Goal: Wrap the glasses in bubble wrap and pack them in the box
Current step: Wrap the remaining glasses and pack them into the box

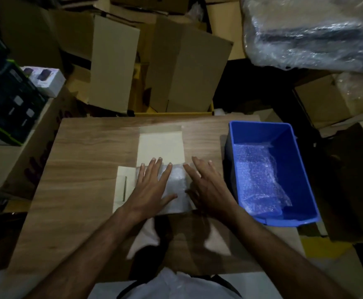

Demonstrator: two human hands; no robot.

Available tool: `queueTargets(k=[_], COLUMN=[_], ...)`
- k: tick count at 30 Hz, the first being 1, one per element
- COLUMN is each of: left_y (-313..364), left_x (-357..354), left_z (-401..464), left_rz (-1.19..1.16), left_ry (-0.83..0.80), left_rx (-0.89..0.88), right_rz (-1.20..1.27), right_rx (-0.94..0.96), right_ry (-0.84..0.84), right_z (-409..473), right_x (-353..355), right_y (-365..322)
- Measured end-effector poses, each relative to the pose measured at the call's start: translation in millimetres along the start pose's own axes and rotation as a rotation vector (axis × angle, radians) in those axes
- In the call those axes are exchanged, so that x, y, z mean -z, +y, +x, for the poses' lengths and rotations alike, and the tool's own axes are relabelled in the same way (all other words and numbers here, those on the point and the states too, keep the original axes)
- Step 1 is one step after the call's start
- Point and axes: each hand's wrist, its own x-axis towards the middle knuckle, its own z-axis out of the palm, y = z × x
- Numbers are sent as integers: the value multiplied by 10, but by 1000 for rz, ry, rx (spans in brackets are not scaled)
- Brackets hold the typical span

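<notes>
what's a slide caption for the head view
Both hands press a bubble-wrapped bundle into an open white cardboard box.

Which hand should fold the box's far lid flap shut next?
Probably left. The left hand lies flat on the bubble-wrapped bundle, fingertips at the base of the lid flap. The right hand sits off the box's right edge.

A dim storeroom or packing area. Plain brown cardboard cartons (176, 67) crowd the far side. Boxed retail goods (10, 100) stack at left, plastic-wrapped bundles (312, 33) far right.
</notes>
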Motion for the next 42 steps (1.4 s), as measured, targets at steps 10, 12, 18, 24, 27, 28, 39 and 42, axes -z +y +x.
queueTargets(k=[10, 12, 18, 24, 27, 28, 39, 42], left_y=[1524, 1750, 1886, 1889, 1863, 1841, 2266, 2267], left_x=[-239, -309, -565, -524, -451, -427, -279, 154], left_z=[804, 1005, 1283, 1272, 1235, 1222, 1210, 1046], left_rz=[-150, -101, 42, 5, -94, -131, -586, -1008], left_ry=[213, 178, 13, 34, 28, 23, 40, 147], left_rx=[-254, -274, -222, -244, -234, -225, -151, -122], right_rz=[51, 6, -211, -189, -56, 7, 312, 394], right_rx=[-379, -374, -298, -267, -284, -307, -313, -396], right_ry=[-25, -277, -584, -465, -289, -200, 341, 416], right_z=[-1070, -1162, -964, -856, -891, -921, -927, -855], right_x=[518, 480, 79, -10, 139, 214, 1384, 1597], right_y=[1544, 1804, 2228, 2395, 2367, 2339, 1786, 1710])
